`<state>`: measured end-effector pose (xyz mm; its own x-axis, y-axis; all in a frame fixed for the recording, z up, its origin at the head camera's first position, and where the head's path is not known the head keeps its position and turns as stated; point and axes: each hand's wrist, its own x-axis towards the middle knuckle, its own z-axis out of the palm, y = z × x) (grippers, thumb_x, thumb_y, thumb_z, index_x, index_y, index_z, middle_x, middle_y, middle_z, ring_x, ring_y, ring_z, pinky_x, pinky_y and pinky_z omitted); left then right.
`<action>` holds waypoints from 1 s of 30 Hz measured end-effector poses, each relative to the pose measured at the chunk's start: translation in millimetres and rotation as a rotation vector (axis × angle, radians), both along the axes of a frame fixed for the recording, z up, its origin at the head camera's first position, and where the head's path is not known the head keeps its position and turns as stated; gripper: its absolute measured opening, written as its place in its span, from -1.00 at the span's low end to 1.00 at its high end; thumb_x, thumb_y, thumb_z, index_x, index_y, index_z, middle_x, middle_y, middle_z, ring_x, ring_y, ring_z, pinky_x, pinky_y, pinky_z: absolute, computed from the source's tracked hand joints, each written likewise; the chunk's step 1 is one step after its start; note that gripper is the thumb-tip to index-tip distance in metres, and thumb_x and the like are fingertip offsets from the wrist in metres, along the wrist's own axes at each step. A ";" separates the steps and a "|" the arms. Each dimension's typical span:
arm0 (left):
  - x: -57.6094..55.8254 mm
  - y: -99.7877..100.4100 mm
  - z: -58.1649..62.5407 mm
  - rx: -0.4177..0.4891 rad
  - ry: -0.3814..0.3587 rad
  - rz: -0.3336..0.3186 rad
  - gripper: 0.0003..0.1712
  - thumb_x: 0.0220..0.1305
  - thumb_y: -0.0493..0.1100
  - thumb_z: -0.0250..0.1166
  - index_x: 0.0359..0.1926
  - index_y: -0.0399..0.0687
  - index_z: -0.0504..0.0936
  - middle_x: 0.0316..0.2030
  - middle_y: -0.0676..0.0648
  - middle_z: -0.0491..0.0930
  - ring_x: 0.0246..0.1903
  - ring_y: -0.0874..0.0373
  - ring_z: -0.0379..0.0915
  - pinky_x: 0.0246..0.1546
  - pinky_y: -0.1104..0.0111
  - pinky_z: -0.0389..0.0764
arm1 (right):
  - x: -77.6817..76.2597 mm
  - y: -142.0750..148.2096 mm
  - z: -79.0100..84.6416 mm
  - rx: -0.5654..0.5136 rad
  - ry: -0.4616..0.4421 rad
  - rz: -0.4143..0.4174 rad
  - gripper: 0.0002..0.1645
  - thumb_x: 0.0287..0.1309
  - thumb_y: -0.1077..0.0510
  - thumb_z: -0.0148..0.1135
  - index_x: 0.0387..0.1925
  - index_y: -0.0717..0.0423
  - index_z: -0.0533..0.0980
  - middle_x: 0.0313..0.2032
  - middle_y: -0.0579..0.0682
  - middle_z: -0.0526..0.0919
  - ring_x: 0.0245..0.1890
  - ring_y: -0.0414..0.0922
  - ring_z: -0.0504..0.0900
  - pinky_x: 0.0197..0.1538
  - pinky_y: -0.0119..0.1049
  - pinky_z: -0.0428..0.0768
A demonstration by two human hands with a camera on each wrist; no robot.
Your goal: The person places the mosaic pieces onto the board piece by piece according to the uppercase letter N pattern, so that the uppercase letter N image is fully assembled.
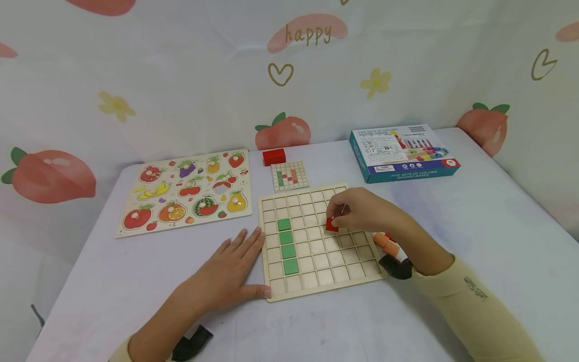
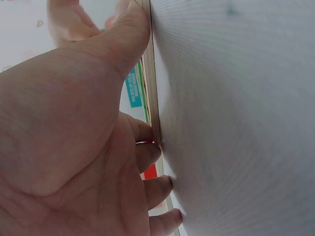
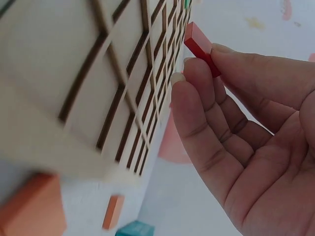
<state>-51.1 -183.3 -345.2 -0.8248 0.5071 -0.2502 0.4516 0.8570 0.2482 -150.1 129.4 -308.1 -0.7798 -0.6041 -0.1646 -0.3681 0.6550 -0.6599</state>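
A square wooden grid board (image 1: 316, 276) lies on the white-covered table, with a column of green tiles (image 1: 289, 251) set in its left part. My right hand (image 1: 368, 208) pinches a red tile (image 1: 332, 224) between thumb and fingers over the right half of the grid. In the right wrist view that red tile (image 3: 199, 46) is tilted and held just off the board. My left hand (image 1: 230, 274) lies with fingers spread along the board's left edge, thumb on its near left corner. The left wrist view shows its fingertips (image 2: 160, 189) touching the table beside the edge.
Behind the board lie a small pattern card (image 1: 290, 177) and a red block (image 1: 274, 157). A fruit puzzle board (image 1: 181, 229) is at the left, a blue toy box (image 1: 404, 153) at the back right. Orange tiles (image 1: 386, 244) lie by the board's right edge, partly under my right forearm.
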 end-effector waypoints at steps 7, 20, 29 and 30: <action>-0.2 -0.7 -0.8 0.001 0.005 0.001 0.29 0.14 0.60 0.11 0.59 -0.17 -0.02 0.58 -0.11 -0.11 0.53 -0.20 -0.24 0.41 -0.17 0.00 | -0.2 -19.8 -2.2 0.022 0.008 0.033 -0.85 0.18 0.34 0.34 -0.38 0.02 0.66 -0.42 -0.14 0.61 -0.29 -0.10 0.53 -0.17 -0.23 0.57; -0.1 0.1 -1.2 -0.015 0.000 0.008 0.30 0.12 0.59 0.15 0.59 -0.14 -0.02 0.58 -0.10 -0.11 0.53 -0.18 -0.25 0.42 -0.16 0.00 | -3.4 -55.4 -14.2 0.039 0.025 0.088 -0.81 0.19 0.35 0.33 -0.38 -0.01 0.65 -0.44 -0.17 0.61 -0.27 -0.12 0.52 -0.15 -0.27 0.55; 0.0 0.2 -2.6 -0.014 -0.006 0.010 0.29 0.12 0.59 0.16 0.59 -0.12 -0.03 0.58 -0.08 -0.13 0.53 -0.17 -0.27 0.42 -0.15 -0.01 | -0.5 -67.0 -15.4 0.048 0.059 0.086 -0.82 0.21 0.36 0.30 -0.38 0.02 0.67 -0.45 -0.16 0.61 -0.30 -0.13 0.51 -0.19 -0.32 0.56; 0.0 0.2 -2.4 -0.014 -0.005 0.010 0.30 0.12 0.59 0.16 0.59 -0.12 -0.03 0.58 -0.08 -0.13 0.53 -0.17 -0.27 0.42 -0.15 -0.01 | -0.5 -66.9 -15.4 0.048 0.059 0.089 -0.82 0.21 0.36 0.30 -0.39 0.03 0.67 -0.45 -0.16 0.61 -0.31 -0.13 0.51 -0.19 -0.32 0.55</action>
<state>-51.2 -183.1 -347.6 -0.8285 0.4953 -0.2614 0.4417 0.8649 0.2386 -150.6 62.6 -323.5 -0.7329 -0.6636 -0.1501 -0.4634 0.6484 -0.6041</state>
